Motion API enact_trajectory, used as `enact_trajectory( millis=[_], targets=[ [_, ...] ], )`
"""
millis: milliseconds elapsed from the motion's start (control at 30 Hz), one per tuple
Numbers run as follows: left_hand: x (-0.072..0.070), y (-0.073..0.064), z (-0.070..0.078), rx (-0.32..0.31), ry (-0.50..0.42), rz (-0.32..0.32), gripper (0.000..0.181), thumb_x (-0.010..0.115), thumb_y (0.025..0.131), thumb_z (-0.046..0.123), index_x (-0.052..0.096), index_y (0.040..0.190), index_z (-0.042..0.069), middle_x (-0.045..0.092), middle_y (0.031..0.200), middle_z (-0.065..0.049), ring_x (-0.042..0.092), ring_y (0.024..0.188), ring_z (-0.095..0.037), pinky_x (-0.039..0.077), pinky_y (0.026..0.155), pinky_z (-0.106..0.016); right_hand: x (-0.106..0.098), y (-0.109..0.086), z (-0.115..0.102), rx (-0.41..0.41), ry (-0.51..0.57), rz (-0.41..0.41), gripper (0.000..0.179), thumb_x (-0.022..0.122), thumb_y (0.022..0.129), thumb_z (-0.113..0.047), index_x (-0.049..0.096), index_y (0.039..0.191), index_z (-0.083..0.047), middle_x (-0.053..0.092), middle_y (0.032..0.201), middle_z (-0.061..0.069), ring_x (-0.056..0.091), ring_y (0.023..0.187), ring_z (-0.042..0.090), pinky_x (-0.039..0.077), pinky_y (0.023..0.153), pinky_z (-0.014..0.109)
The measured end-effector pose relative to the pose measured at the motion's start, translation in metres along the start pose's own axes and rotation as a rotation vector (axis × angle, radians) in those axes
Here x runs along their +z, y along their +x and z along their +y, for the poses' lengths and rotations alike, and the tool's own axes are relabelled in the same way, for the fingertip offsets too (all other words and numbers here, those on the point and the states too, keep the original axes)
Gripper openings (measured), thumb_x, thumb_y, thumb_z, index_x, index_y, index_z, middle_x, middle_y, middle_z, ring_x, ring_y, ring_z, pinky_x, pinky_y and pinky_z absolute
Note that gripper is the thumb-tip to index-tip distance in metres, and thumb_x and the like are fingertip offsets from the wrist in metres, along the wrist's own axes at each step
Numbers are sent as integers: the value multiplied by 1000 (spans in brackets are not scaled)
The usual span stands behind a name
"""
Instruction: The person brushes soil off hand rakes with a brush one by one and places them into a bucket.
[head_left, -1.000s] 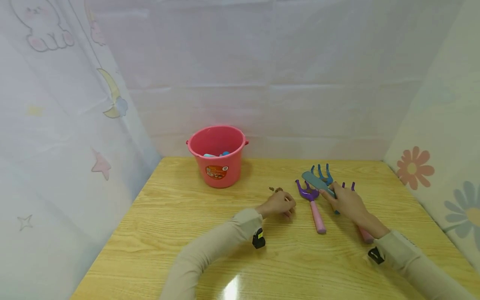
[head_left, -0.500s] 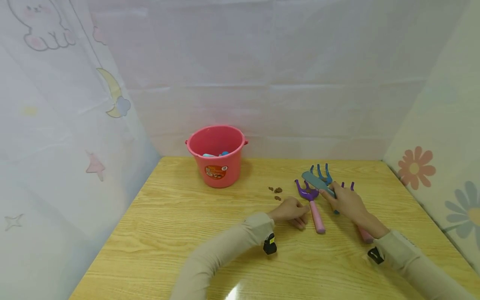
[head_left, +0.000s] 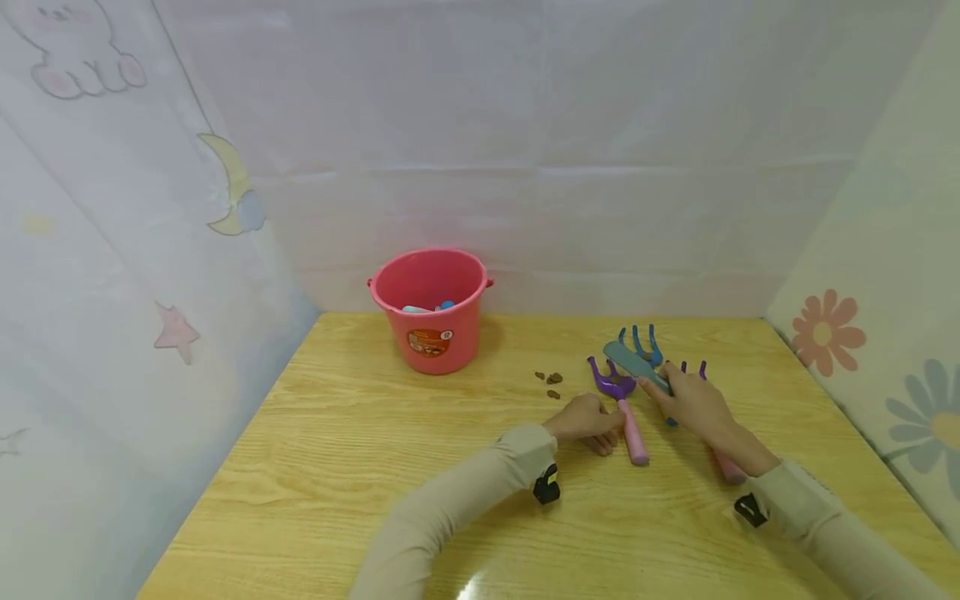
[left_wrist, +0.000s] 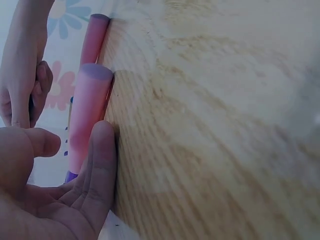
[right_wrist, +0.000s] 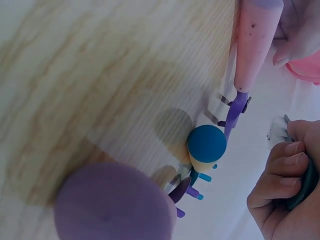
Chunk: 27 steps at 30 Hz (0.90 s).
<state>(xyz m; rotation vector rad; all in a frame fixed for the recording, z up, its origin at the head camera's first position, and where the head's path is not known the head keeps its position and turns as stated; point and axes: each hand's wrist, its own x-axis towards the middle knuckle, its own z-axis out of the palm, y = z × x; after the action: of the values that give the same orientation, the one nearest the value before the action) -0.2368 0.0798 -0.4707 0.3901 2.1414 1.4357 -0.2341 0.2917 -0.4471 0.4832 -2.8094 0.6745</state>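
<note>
My right hand (head_left: pixel 697 407) grips a grey-green brush (head_left: pixel 628 360) by its handle; white bristles (right_wrist: pixel 278 131) show in the right wrist view. The brush lies over the blue hand fork (head_left: pixel 648 353). My left hand (head_left: pixel 583 418) is low at the table, beside the pink handle (head_left: pixel 634 435) of a purple hand fork (head_left: pixel 615 385). In the left wrist view its straight fingers (left_wrist: pixel 100 160) lie along that handle, with the thumb (left_wrist: pixel 46 142) apart from them. Another purple fork with a pink handle (head_left: pixel 729 468) is partly hidden under the right forearm.
A pink bucket (head_left: pixel 450 342) with blue items inside stands at the back, left of the tools. Several small brown clumps (head_left: pixel 553 379) lie on the wooden table (head_left: pixel 315 467) between bucket and forks. Patterned cloth walls (head_left: pixel 510 208) enclose the back and sides.
My left hand has moved right, away from the brown clumps to the pink handle, leaving one more clump visible on the table. My right hand and the brush have stayed put.
</note>
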Motion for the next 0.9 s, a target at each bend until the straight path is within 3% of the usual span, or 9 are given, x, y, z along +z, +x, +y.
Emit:
enact_trajectory(
  millis=[233,600,900],
  targets=[
    [1,0,5,-22,44,24,44,61,95,31,70,73,-6,68,65,-11,66,51,-19,56,51,-29,-5,1,-3,9,8,-8,33,56,102,-34,50,85,-7,39,56,-4,34,45,10,26,41,25],
    [10,12,7,-56,153,47,47,66,94,39,63,66,2,64,57,-9,62,45,-18,54,46,-28,-12,0,-6,23,-17,-14,34,55,102,-34,50,88,-3,38,55,-3,33,45,10,25,42,24],
    [12,12,6,-76,241,73,50,68,93,42,63,63,3,64,55,-7,62,43,-17,53,45,-27,-11,-3,-7,-10,-27,14,36,58,101,-32,44,78,-9,33,55,-6,28,45,8,22,41,23]
  ],
)
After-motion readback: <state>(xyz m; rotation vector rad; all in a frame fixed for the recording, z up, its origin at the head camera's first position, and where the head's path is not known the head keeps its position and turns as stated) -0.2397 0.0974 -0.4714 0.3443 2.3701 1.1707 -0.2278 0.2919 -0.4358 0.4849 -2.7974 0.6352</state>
